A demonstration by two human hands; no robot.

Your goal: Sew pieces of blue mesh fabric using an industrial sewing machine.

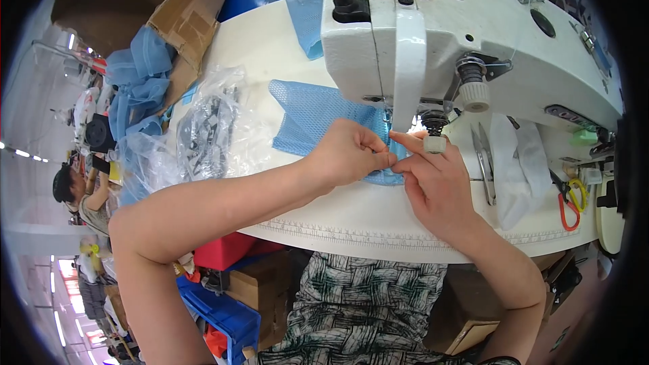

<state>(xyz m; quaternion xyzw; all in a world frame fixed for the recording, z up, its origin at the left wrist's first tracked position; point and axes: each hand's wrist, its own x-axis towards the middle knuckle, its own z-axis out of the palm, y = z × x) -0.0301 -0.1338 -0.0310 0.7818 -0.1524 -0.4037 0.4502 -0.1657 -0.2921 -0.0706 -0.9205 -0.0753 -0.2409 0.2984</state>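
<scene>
A piece of light blue mesh fabric [307,115] lies on the white table, its right part under the needle area of a white sewing machine [358,61]. My left hand [348,153] pinches the fabric's near edge between thumb and fingers, just in front of the needle. Close beside it, my right hand [436,182] rests on the fabric's right edge with its fingers stretched out, index finger pointing toward the needle. The machine's head and a tension knob partly cover the right fingers. Both hands' fingertips almost meet.
Tweezers [484,162], a white cloth piece [519,169] and red-and-yellow-handled scissors [568,211] lie to the right. Clear plastic bags [213,128] lie left, by a cardboard box [193,17] and blue mesh pieces [140,74]. A ruler strip [378,238] runs along the table's front edge.
</scene>
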